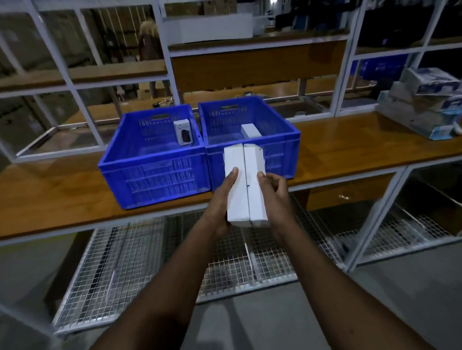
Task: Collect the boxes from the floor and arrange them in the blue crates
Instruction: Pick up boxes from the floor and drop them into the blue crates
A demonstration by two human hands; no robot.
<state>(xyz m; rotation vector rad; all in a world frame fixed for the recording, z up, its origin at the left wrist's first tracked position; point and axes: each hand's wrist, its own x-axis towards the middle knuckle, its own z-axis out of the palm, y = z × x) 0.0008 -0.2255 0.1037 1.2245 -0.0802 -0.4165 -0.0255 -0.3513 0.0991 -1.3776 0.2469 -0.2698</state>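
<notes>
right crate (278,129) mostly open, box (250,130) inside

Single head view, worn high, faces forward and down; hands near, blue crates (199,147) on table (356,150) beyond.

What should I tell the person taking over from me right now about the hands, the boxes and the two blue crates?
Left hand holds one long white box; right hand holds a second long white box pressed alongside it. Both are held in front of the right crate, not yet inside.
Left crate holds one small printed box upright at its far right corner. The right crate holds one white box.
Both crates sit side by side on the wooden shelf.
Done: two boxes crated. Left: set down the two in hand. The floor shown holds no more boxes; check elsewhere.
</notes>
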